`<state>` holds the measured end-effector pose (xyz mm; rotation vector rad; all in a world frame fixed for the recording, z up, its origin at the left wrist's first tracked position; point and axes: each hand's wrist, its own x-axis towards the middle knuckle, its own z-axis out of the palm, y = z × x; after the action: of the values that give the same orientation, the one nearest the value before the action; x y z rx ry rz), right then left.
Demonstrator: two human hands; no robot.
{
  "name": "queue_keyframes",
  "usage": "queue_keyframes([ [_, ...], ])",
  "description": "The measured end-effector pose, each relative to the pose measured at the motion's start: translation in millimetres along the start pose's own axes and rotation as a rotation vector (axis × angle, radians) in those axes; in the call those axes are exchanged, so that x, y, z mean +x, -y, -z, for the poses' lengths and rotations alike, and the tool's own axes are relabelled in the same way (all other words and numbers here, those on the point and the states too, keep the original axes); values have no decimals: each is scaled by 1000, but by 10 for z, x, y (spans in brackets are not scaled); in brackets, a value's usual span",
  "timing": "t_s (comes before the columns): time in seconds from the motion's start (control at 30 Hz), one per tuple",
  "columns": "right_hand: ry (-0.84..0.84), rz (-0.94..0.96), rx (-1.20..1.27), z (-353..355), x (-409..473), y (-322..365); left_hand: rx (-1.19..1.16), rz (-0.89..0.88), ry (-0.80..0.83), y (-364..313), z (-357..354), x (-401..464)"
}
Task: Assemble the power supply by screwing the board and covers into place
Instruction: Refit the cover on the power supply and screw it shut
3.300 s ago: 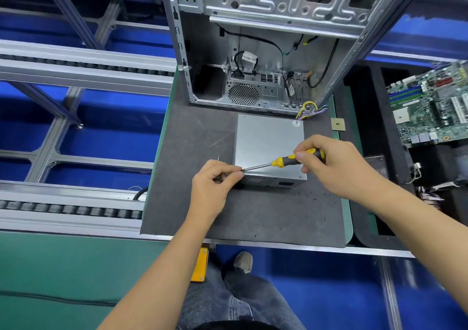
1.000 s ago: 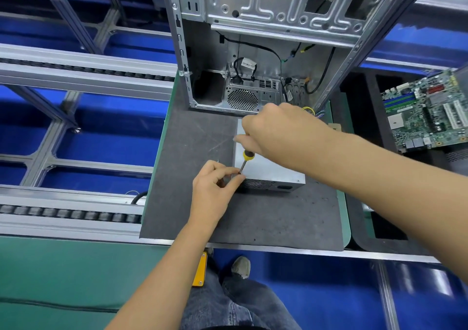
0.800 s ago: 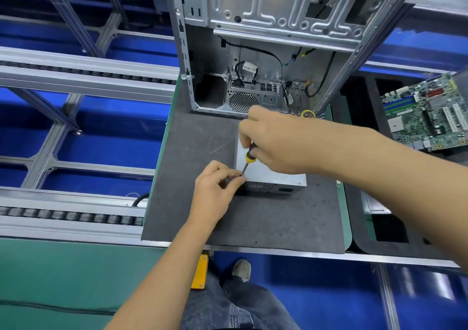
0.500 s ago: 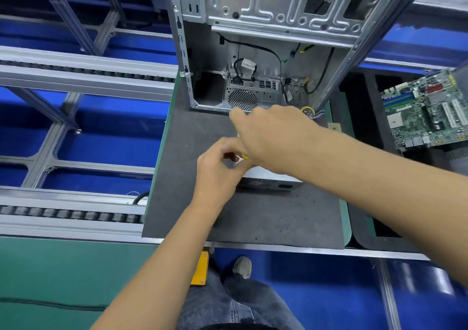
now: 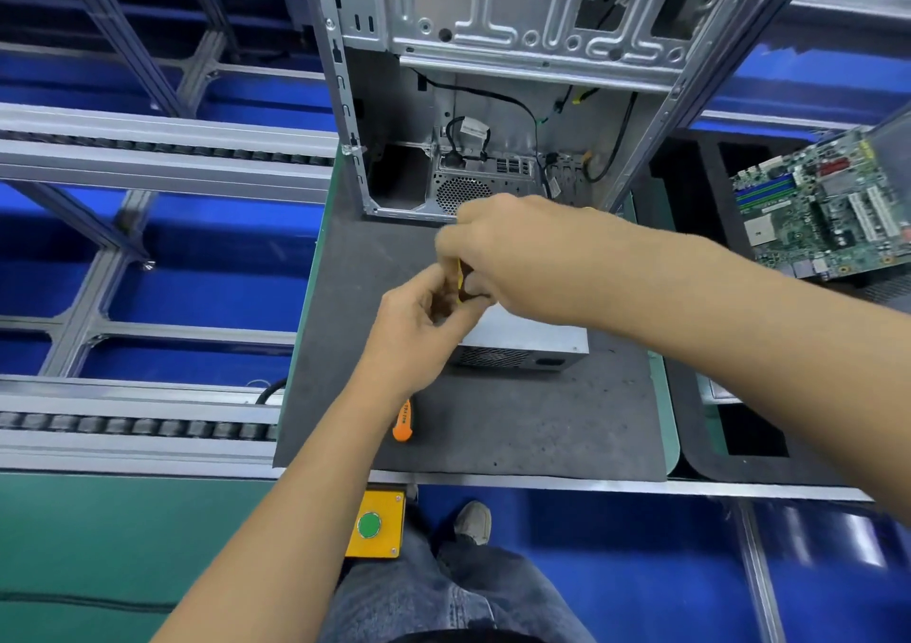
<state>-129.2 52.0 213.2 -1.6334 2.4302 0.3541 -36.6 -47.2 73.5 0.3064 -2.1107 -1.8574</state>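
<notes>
The power supply [image 5: 522, 334] lay on the dark mat [image 5: 517, 425] at the centre of the frame, just below the open computer case [image 5: 493, 100], with most of its top hidden under the two hands. The right hand [image 5: 512, 258] was curled round the yellow-and-black screwdriver [image 5: 460, 281], only a sliver of the handle showing. The left hand [image 5: 419, 319] met it at the unit's left corner, fingers bent in toward the tool's tip. Whether they pinched a screw could not be told.

The likely trouble was at that hidden tip. If the driver sat crooked, or the steadying fingers let go early, a screw could tip, drop onto the mat or start cross-threaded, and the unbraced unit could slide under a sideways push. A slipped tip could also jab the left fingers.

Compared with half a second earlier, the hands were lower and closer in the frame, the yellow of the handle showed more between them, and an orange-handled tool [image 5: 402, 420] had come into view on the mat beside the left wrist.
</notes>
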Motion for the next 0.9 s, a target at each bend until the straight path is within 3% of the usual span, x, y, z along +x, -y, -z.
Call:
queue_keyframes([
  [0.07,-58,16,-85,-61,14,45,23,-44,51,-37,23,15],
  [0.2,-150,-154,-92,-96,53,149,-82,-15,-173,-110,-152,19],
  [0.27,-121,-60,-25,-96,47,98,-105,42,-217,-85,-128,4],
  [0.37,-64,80,14,-61,9,-26,-128,31,-44,-38,43,13],
  [0.47,-83,-63,-41,-106,-10,-82,-69,6,105,-65,-15,-5],
  [0.57,-148,-256,-75,-138,-18,-16,-73,76,-94,-77,-155,-21],
  [0.67,-148,-188,4,-183,-68,-8,-26,38,-178,-20,-118,-21],
  [0.77,-98,18,130,-133,-95,-111,15,13,-100,-19,-31,-48],
  [0.9,-69,24,-31,-51,-100,-147,131,-54,104,-65,-29,-102],
])
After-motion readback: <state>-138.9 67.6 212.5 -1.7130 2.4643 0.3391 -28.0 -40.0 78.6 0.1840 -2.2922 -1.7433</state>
